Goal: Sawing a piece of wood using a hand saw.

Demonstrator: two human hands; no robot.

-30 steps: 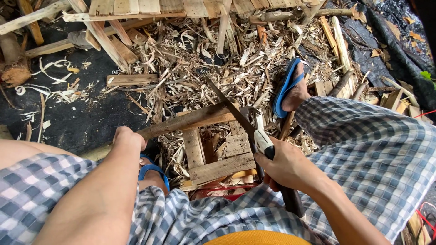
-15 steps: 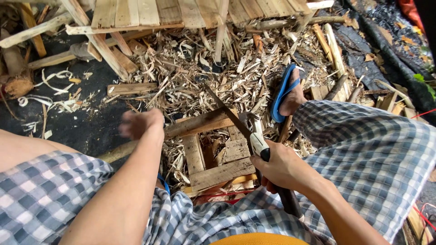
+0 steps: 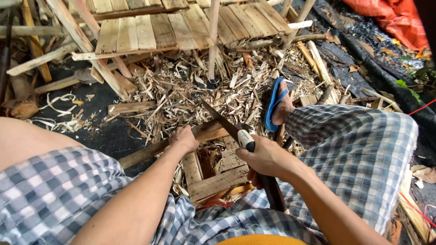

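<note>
While seated over a small wooden crate [image 3: 218, 179] on the ground, the person grips a long wooden stick [image 3: 181, 143] with the left hand [image 3: 184, 139], fingers wrapped round it, stick lying across the crate's far edge. Right hand [image 3: 265, 159] is closed round the dark handle of a knife [image 3: 236, 134], blade touching the stick. Wood shavings [image 3: 213, 90] litter the ground beyond; blue sandal [image 3: 272, 103] near the crate's right side.
</note>
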